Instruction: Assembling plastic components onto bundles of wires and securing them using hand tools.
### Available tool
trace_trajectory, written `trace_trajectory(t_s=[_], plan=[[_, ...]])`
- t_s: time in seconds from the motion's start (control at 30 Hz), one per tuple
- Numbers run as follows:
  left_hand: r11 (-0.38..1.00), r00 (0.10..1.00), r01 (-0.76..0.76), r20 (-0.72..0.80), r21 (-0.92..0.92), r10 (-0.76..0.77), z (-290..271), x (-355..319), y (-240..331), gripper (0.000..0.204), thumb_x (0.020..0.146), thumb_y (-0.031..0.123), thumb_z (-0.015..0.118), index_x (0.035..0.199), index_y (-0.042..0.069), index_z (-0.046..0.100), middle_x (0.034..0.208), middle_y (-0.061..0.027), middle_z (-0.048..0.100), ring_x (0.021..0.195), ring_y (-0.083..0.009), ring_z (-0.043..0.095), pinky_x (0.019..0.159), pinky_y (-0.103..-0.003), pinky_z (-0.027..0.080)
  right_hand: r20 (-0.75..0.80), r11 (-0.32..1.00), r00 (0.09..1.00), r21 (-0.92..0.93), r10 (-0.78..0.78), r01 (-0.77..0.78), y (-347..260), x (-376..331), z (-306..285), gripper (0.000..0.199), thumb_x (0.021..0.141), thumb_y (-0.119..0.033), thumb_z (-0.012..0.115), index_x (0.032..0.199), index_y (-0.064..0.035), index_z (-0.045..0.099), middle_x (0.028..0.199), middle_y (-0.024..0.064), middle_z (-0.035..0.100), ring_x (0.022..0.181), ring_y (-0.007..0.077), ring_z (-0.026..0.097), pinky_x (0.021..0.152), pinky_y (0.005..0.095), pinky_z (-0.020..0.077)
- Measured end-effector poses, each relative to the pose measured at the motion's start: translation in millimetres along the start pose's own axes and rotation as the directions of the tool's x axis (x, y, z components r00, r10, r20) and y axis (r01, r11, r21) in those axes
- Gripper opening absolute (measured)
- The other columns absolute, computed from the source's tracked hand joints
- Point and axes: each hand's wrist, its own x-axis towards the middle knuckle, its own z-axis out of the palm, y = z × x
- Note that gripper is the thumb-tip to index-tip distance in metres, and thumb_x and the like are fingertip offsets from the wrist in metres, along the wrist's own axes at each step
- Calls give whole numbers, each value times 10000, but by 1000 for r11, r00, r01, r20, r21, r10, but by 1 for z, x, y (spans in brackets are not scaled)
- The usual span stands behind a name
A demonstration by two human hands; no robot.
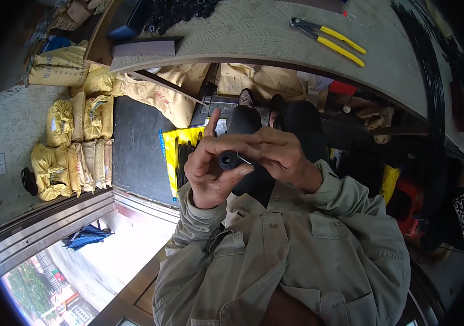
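In front of my chest, my left hand is closed round a black tube-shaped part with a round hole in its end. Its thumb lies below the part, and one finger points upward. My right hand meets it from the right, fingers pressed together in a pinch. A thin shiny metal sliver shows at the part's right side, between the two hands. Whether the right fingers grip that sliver or the part behind it is hidden.
Ahead is a worktable bearing yellow-handled pliers, small black parts and long black strips. Below lies a yellow bag with black rods. Stacked sacks line the left wall. A blue umbrella is by the doorway.
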Motion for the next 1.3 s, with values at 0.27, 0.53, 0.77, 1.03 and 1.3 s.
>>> trace_trajectory(t_s=[0.27, 0.53, 0.77, 1.03, 1.3], plan=[[997, 968, -75, 239, -19, 77, -9, 16, -16, 456, 717, 421, 679, 906, 31, 536, 716, -89, 630, 817, -257, 622, 1013, -547, 217, 332, 983, 933, 69, 136, -168, 1, 20, -35, 276, 703, 29, 608, 977, -1, 624, 988, 124, 606, 890, 249, 598, 801, 320, 454], [920, 958, 128, -194, -372, -211, 16, 5, -10, 550, 826, 543, 478, 849, -7, 484, 613, -37, 412, 535, -129, 422, 525, -259, 377, -79, 205, 977, -971, 198, -120, 46, 58, -173, 272, 811, -284, 587, 916, -42, 522, 929, 128, 545, 854, 320, 524, 700, 383, 446], [943, 983, 59, -145, -327, -112, 11, -1, -19, 561, 868, 538, 394, 858, -16, 479, 634, -24, 421, 539, -88, 377, 517, -218, 304, -132, 374, 934, -891, 331, -259, 51, 63, -174, 289, 833, -313, 563, 892, -32, 529, 885, 83, 566, 715, 215, 557, 638, 322, 447], [952, 986, 122, -73, -280, -147, 19, 4, -12, 546, 882, 528, 373, 807, -2, 482, 645, -29, 466, 521, -79, 403, 511, -207, 325, 335, 843, 819, 112, 466, -526, -62, 83, -58, 144, 804, -99, 598, 886, 20, 596, 829, 64, 570, 728, 118, 551, 677, 245, 428], [974, 979, 164, -94, -160, -180, 10, 1, -14, 609, 868, 581, 325, 798, 3, 500, 619, -23, 489, 522, -71, 442, 462, -210, 315, 349, 920, 887, 138, 302, -367, -43, 65, -50, 201, 742, -51, 670, 924, 3, 601, 996, 112, 538, 808, 172, 565, 713, 258, 439]])
